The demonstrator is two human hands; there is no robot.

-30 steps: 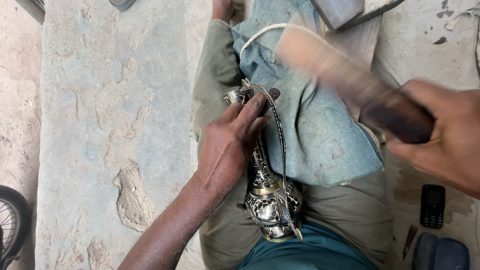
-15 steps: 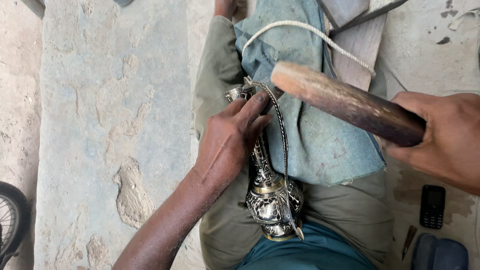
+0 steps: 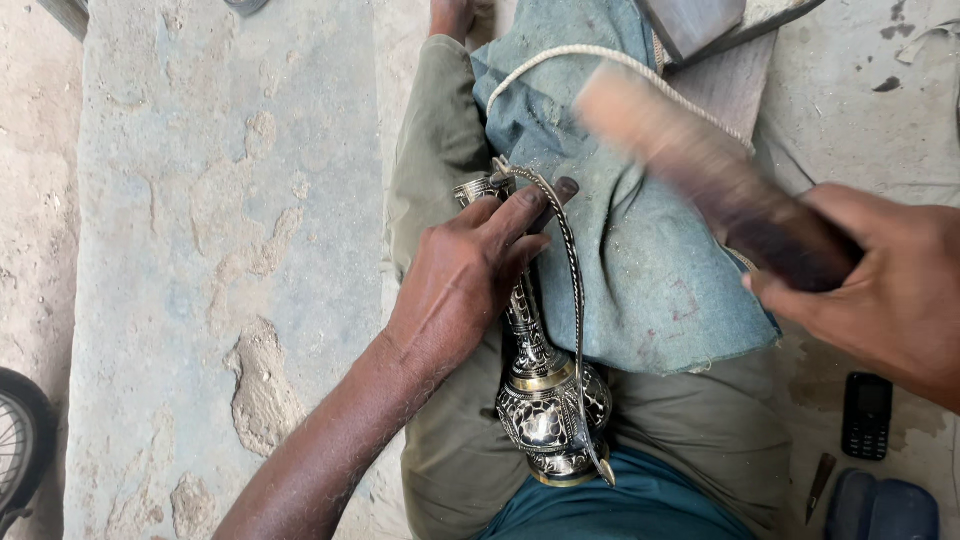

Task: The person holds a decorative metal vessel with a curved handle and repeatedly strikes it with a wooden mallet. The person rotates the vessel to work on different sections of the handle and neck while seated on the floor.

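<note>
An engraved black-and-brass metal jug (image 3: 545, 400) with a long curved handle lies on its side along the lap; a blurred wooden mallet (image 3: 700, 170) hangs raised above the blue cloth

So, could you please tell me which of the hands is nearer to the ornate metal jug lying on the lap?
Left. The left hand lies on the neck of the metal jug, fingers over its top. The right hand is off to the side, gripping a wooden mallet above the blue cloth.

lighting: soft, even daylight, bright, with only faint shadows and small glints on the engraved metal vase (image 3: 545, 400). sharpness: good throughout, except the wooden mallet (image 3: 710, 175), smeared by motion blur.
</note>
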